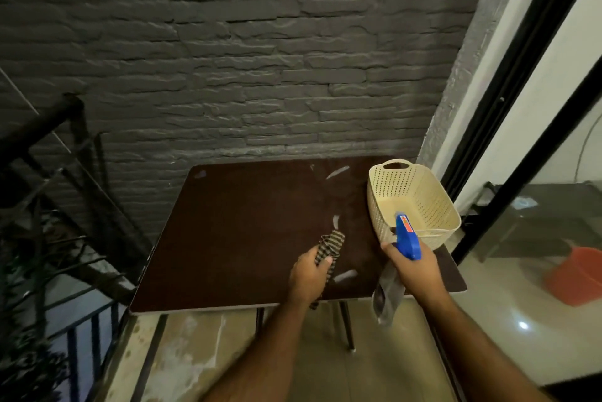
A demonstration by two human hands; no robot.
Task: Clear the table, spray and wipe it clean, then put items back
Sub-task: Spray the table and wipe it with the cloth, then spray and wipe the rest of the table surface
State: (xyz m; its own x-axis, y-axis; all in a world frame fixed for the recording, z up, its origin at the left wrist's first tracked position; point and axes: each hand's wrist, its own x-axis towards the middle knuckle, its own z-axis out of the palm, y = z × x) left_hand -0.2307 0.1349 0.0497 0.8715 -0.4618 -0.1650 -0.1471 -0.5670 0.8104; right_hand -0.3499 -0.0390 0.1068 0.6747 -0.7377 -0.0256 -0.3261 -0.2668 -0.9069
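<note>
A dark brown table (pixel 247 232) stands against a grey brick wall, with a few pale streaks on its top. My left hand (pixel 309 274) grips a striped brown cloth (pixel 332 243) over the table's near edge. My right hand (pixel 413 271) holds a spray bottle with a blue trigger head (pixel 406 235); its clear body (pixel 386 297) hangs below my fist, past the table's front edge. The nozzle points toward a cream perforated basket (pixel 420 186) on the table's right side.
A dark metal railing (pixel 65 173) and stairs drop away on the left. On the right is a black-framed glass door (pixel 521 108), with an orange bucket (pixel 580 274) behind it. The table's thin metal legs (pixel 347 326) stand on a tiled floor.
</note>
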